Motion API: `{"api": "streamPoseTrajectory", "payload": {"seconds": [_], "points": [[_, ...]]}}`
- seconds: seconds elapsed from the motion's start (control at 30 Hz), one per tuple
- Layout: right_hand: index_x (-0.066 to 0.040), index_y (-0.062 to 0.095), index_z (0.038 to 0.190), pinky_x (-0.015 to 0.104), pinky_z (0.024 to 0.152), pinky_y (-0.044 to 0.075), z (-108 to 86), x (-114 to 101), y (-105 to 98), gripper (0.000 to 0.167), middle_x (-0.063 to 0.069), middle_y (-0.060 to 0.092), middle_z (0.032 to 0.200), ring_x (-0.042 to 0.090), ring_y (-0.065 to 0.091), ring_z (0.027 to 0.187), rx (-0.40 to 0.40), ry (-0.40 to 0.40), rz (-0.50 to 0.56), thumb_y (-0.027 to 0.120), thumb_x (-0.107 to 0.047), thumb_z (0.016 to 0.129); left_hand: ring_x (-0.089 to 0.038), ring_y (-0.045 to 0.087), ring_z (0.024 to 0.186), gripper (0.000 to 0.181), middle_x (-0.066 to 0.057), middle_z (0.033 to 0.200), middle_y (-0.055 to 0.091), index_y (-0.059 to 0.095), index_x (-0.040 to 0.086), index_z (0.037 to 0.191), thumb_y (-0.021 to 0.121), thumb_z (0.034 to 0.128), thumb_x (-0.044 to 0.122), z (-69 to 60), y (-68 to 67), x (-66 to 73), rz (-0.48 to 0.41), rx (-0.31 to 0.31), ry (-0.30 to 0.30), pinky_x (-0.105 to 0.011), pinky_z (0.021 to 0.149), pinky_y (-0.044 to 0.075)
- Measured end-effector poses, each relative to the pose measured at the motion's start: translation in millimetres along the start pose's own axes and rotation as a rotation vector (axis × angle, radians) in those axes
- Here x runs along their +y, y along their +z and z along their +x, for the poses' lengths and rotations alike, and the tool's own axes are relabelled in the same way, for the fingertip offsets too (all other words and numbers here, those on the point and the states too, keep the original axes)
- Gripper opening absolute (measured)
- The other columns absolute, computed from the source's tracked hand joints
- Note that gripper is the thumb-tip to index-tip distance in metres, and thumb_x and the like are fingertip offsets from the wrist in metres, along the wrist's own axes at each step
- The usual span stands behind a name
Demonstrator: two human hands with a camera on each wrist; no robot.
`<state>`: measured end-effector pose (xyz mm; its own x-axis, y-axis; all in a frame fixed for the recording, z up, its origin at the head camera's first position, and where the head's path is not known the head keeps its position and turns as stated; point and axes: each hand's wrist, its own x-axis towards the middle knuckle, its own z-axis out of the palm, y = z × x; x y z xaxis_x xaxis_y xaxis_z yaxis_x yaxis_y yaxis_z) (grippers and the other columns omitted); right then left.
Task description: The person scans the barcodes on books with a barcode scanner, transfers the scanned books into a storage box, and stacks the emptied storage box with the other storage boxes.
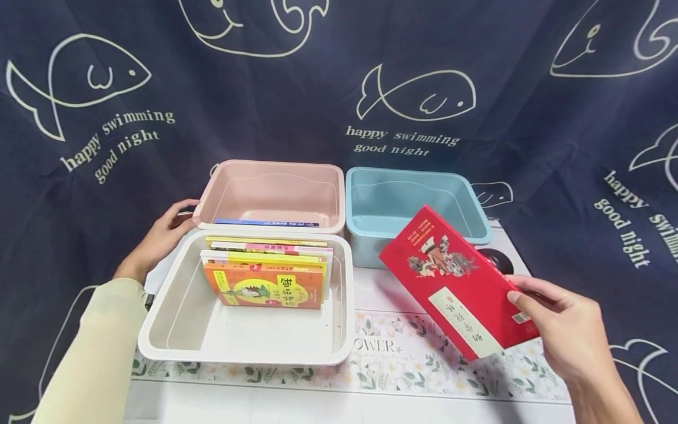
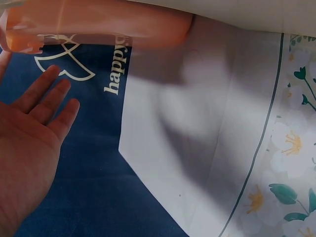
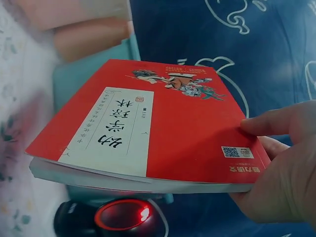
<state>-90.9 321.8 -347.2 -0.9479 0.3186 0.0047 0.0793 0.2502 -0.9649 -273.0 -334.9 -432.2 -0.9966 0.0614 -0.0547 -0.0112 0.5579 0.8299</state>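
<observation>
My right hand (image 1: 561,324) pinches a red book (image 1: 466,280) by its lower right corner, thumb on the cover. The book is held tilted in the air in front of the blue bin (image 1: 360,250). In the right wrist view, its cover shows a pale title panel and painted figures, and its page edges part slightly. My left hand (image 1: 161,241) is at the left rim of the pink bin (image 1: 212,176). In the left wrist view, several fingers (image 2: 52,101) are extended and apart below the bin; the contact at the rim is partly cut off.
In front stands a white bin (image 1: 246,356) with several upright books (image 1: 265,285) at its back side. A blue book (image 1: 265,223) lies in the pink bin. A black device (image 3: 74,219) with a red light sits beside the blue bin. Behind hangs a dark fish-print cloth (image 1: 265,106).
</observation>
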Motion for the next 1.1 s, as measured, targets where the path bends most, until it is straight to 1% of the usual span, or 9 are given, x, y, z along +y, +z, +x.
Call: {"api": "streamPoseTrajectory", "payload": {"seconds": [0.2,0.4,0.5,0.63,0.73,0.87,0.93,1.0,1.1], "points": [[-0.018,0.079,0.118,0.025,0.059,0.059,-4.1,22,-1,0.027,-0.022,0.074,0.088,0.004,0.070,0.075,0.035,0.088,-0.090,0.075,-0.008,0.093,-0.051,0.036,0.148,0.070,-0.027,0.163,0.036,0.023,0.025,0.164,0.053,0.1058,0.049,0.9,1.0,-0.2,-0.011,-0.001,-0.004,-0.072,0.113,0.033],[-0.020,0.080,0.112,0.028,0.058,0.059,-8.6,44,-5,0.026,-0.022,0.074,0.087,0.005,0.070,0.073,0.035,0.120,-0.061,0.074,-0.005,0.093,-0.050,0.037,0.147,0.069,-0.027,0.163,0.036,0.022,0.024,0.164,0.052,0.1066,0.048,2.5,2.1,-0.1,-0.011,-0.003,0.001,-0.071,0.113,0.035],[-0.025,0.081,0.109,0.028,0.058,0.059,-11.2,53,-5,0.024,-0.023,0.073,0.085,0.005,0.069,0.072,0.036,0.142,-0.107,0.074,-0.007,0.094,-0.049,0.038,0.147,0.069,-0.027,0.163,0.036,0.022,0.025,0.164,0.051,0.1068,0.048,3.2,1.7,-0.6,-0.015,-0.006,-0.003,-0.070,0.113,0.036],[-0.023,0.079,0.114,0.027,0.060,0.059,-13.4,65,-4,0.022,-0.026,0.070,0.084,0.002,0.068,0.074,0.058,0.189,-0.190,0.073,-0.011,0.096,-0.049,0.038,0.147,0.068,-0.027,0.162,0.037,0.023,0.024,0.164,0.051,0.1072,0.047,3.8,1.2,-1.4,-0.012,-0.003,-0.003,-0.071,0.113,0.035],[-0.017,0.077,0.119,0.026,0.062,0.058,-14.9,73,-3,0.024,-0.028,0.068,0.084,0.000,0.067,0.075,0.089,0.232,-0.234,0.072,-0.012,0.096,-0.049,0.038,0.147,0.068,-0.028,0.162,0.037,0.023,0.023,0.164,0.051,0.1072,0.047,4.1,1.2,-1.2,-0.007,-0.004,0.002,-0.071,0.113,0.035],[-0.009,0.068,0.135,0.020,0.063,0.055,-14.5,83,-3,0.039,-0.029,0.064,0.088,-0.004,0.063,0.076,0.154,0.323,-0.305,0.071,-0.017,0.097,-0.049,0.039,0.147,0.068,-0.027,0.162,0.037,0.022,0.023,0.164,0.051,0.1071,0.048,3.5,1.2,0.2,-0.003,-0.010,0.001,-0.070,0.112,0.037],[-0.007,0.064,0.140,0.018,0.062,0.053,-13.8,85,-4,0.045,-0.027,0.063,0.091,-0.007,0.061,0.076,0.182,0.358,-0.339,0.071,-0.020,0.098,-0.049,0.038,0.147,0.068,-0.027,0.162,0.037,0.022,0.023,0.164,0.051,0.1072,0.047,2.9,0.7,-0.2,0.000,-0.011,-0.001,-0.070,0.113,0.035],[-0.006,0.061,0.143,0.016,0.062,0.051,-13.1,86,-4,0.048,-0.026,0.063,0.095,-0.008,0.059,0.076,0.193,0.371,-0.369,0.071,-0.021,0.098,-0.049,0.038,0.147,0.068,-0.027,0.162,0.037,0.023,0.023,0.164,0.051,0.1073,0.047,2.4,0.4,-1.5,0.000,-0.007,-0.001,-0.070,0.114,0.035],[-0.006,0.062,0.142,0.016,0.063,0.051,-13.6,86,-3,0.047,-0.026,0.064,0.094,-0.009,0.060,0.076,0.195,0.359,-0.371,0.071,-0.019,0.097,-0.050,0.038,0.147,0.068,-0.028,0.162,0.037,0.023,0.024,0.164,0.051,0.1073,0.047,2.2,0.1,-3.8,-0.008,-0.005,-0.004,-0.071,0.113,0.034]]}}
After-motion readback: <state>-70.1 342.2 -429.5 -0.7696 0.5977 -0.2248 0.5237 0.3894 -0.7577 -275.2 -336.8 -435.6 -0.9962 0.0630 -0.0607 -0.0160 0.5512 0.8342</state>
